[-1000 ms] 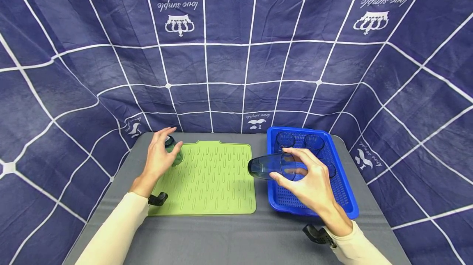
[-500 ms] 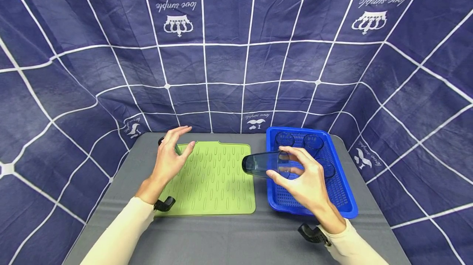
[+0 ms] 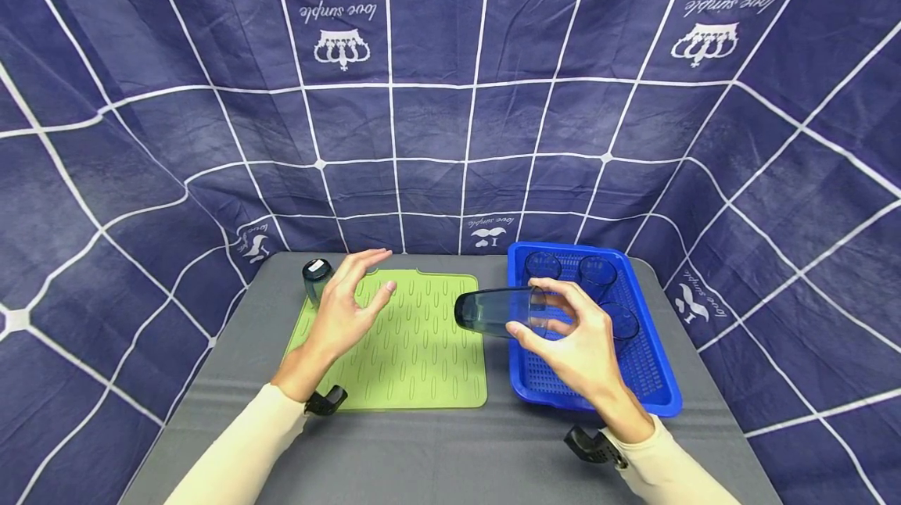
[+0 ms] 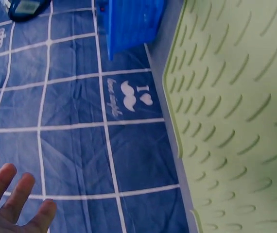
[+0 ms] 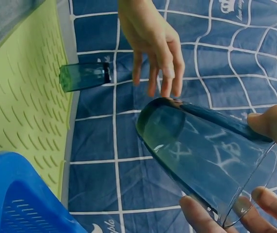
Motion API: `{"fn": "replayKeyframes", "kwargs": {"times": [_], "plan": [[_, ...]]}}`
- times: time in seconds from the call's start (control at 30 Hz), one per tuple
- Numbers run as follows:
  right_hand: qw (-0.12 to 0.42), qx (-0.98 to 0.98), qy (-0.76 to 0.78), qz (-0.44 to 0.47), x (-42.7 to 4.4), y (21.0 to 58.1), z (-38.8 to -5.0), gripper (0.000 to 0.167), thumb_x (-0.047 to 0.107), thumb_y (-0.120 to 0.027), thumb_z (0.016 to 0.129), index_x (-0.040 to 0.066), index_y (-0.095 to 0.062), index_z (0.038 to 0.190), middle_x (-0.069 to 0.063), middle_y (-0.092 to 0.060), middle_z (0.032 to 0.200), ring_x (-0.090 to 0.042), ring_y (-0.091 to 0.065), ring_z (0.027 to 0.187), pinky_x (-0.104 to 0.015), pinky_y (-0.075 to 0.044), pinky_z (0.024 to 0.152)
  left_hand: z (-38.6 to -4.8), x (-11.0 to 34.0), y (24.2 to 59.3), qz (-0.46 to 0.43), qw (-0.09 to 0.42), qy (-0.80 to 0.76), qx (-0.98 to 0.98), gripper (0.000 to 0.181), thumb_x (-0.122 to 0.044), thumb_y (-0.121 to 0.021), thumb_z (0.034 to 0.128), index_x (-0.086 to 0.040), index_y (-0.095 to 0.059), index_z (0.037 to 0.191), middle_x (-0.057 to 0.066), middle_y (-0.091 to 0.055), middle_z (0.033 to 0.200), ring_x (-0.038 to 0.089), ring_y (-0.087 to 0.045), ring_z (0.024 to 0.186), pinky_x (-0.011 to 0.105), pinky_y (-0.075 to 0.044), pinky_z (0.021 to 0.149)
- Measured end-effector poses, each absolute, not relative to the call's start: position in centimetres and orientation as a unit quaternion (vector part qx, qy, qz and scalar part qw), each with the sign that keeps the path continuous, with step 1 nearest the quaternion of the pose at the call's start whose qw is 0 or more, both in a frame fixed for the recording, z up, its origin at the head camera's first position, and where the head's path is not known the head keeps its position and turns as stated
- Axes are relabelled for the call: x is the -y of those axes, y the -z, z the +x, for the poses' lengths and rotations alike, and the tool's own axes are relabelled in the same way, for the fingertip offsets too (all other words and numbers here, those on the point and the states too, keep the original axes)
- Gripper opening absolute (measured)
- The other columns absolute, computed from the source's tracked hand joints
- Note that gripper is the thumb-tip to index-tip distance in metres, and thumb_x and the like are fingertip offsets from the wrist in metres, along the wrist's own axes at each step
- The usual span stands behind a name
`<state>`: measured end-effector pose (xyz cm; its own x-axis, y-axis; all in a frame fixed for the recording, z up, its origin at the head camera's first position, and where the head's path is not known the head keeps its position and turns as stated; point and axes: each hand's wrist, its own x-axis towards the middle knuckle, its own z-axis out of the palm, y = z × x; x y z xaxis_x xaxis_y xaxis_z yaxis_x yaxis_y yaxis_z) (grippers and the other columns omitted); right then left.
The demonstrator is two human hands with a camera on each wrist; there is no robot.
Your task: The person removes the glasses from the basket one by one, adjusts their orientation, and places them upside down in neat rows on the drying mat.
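Note:
A blue-tinted drinking glass lies sideways in the air, base toward the left. My right hand grips it near the rim, thumb in front and fingers behind; the right wrist view shows the same glass close up. Over the green mat my left hand is held with fingers extended and thumb apart, touching nothing. Behind that hand, an upside-down glass stands at the mat's far left corner, partly hidden by the fingers.
On the right, a blue plastic basket contains three more glasses, among them a back left glass and a back right glass. A grey cloth covers the table. Patterned blue curtains enclose the back and sides.
My left hand has moved right, away from the standing glass, bringing that glass into view. My right hand and its glass have shifted slightly left.

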<state>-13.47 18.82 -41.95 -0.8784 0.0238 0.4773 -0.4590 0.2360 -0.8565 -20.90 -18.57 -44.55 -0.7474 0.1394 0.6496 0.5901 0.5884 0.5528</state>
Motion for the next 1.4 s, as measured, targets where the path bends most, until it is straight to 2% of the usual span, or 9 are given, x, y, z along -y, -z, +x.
{"fn": "replayKeyframes", "kwargs": {"times": [0.13, 0.2, 0.33, 0.4, 0.53, 0.77, 0.93, 1.17, 1.4], "plan": [[0.193, 0.753, -0.613, 0.144, -18.6, 41.9, -13.4, 0.066, -0.004, -0.104, 0.080, 0.003, -0.078, 0.140, -0.013, -0.078, 0.141, -0.027, -0.083, 0.119, -0.037, -0.075, 0.089, -20.4, 17.6, 44.4, -0.238, 0.267, 0.413, 0.837, 0.052, -0.011, -0.087, 0.1036, -0.011, -0.074, 0.154, 0.008, -0.074, 0.156, 0.031, -0.072, 0.143, 0.052, -0.063, 0.115], [0.189, 0.752, -0.615, 0.142, -18.5, 41.9, -13.4, 0.066, -0.004, -0.104, 0.080, 0.005, -0.078, 0.140, -0.012, -0.078, 0.141, -0.023, -0.083, 0.119, -0.036, -0.075, 0.089, -20.1, 17.1, 44.3, -0.250, 0.258, 0.417, 0.835, 0.053, -0.010, -0.087, 0.1039, -0.012, -0.073, 0.155, 0.007, -0.073, 0.157, 0.030, -0.072, 0.143, 0.056, -0.065, 0.111], [0.181, 0.749, -0.621, 0.140, -18.3, 41.9, -13.4, 0.066, -0.003, -0.104, 0.081, 0.007, -0.078, 0.141, -0.021, -0.077, 0.143, -0.010, -0.082, 0.117, -0.036, -0.075, 0.089, -19.7, 16.2, 44.1, -0.268, 0.245, 0.425, 0.829, 0.054, -0.011, -0.086, 0.1046, -0.016, -0.072, 0.157, 0.007, -0.072, 0.159, 0.029, -0.073, 0.143, 0.056, -0.067, 0.109], [0.177, 0.746, -0.627, 0.138, -18.1, 42.0, -13.5, 0.066, -0.004, -0.103, 0.081, 0.006, -0.078, 0.141, -0.024, -0.076, 0.144, -0.011, -0.083, 0.117, -0.038, -0.075, 0.090, -19.4, 15.8, 44.0, -0.276, 0.239, 0.431, 0.825, 0.054, -0.011, -0.086, 0.1050, -0.017, -0.072, 0.157, 0.007, -0.072, 0.158, 0.029, -0.073, 0.142, 0.057, -0.068, 0.109], [0.173, 0.740, -0.636, 0.135, -17.8, 42.1, -13.4, 0.066, -0.006, -0.102, 0.081, 0.008, -0.078, 0.141, -0.022, -0.076, 0.145, -0.016, -0.083, 0.119, -0.038, -0.075, 0.091, -18.9, 15.0, 43.9, -0.287, 0.221, 0.445, 0.819, 0.055, -0.013, -0.086, 0.1056, -0.019, -0.070, 0.158, 0.005, -0.072, 0.158, 0.028, -0.072, 0.144, 0.056, -0.069, 0.111], [0.172, 0.731, -0.646, 0.135, -17.3, 42.0, -13.3, 0.067, -0.006, -0.101, 0.083, 0.006, -0.076, 0.144, -0.010, -0.078, 0.142, -0.029, -0.083, 0.125, -0.035, -0.074, 0.093, -18.3, 13.9, 43.8, -0.302, 0.202, 0.471, 0.804, 0.056, -0.012, -0.085, 0.1060, -0.019, -0.070, 0.159, 0.006, -0.073, 0.157, 0.029, -0.072, 0.144, 0.054, -0.069, 0.111], [0.167, 0.721, -0.659, 0.133, -17.0, 42.2, -13.4, 0.066, -0.008, -0.099, 0.084, 0.004, -0.075, 0.144, -0.001, -0.078, 0.141, -0.027, -0.082, 0.125, -0.035, -0.074, 0.093, -17.8, 13.2, 43.7, -0.309, 0.194, 0.472, 0.802, 0.058, -0.015, -0.086, 0.1054, -0.020, -0.068, 0.161, 0.004, -0.071, 0.159, 0.033, -0.073, 0.143, 0.055, -0.070, 0.108], [0.160, 0.703, -0.679, 0.141, -16.6, 42.4, -13.3, 0.065, -0.012, -0.096, 0.084, 0.002, -0.075, 0.144, -0.001, -0.078, 0.141, -0.021, -0.083, 0.123, -0.035, -0.074, 0.090, -17.2, 12.2, 43.8, -0.317, 0.170, 0.493, 0.792, 0.061, -0.015, -0.089, 0.1039, -0.021, -0.068, 0.161, 0.005, -0.070, 0.158, 0.030, -0.074, 0.143, 0.052, -0.071, 0.106], [0.152, 0.677, -0.702, 0.159, -16.2, 42.6, -13.3, 0.067, -0.017, -0.092, 0.084, -0.004, -0.072, 0.146, -0.002, -0.077, 0.144, -0.015, -0.082, 0.123, -0.035, -0.074, 0.089, -16.7, 11.4, 43.8, -0.323, 0.151, 0.501, 0.789, 0.066, -0.016, -0.094, 0.1001, -0.021, -0.068, 0.161, 0.007, -0.072, 0.154, 0.026, -0.074, 0.138, 0.040, -0.072, 0.104]]}}
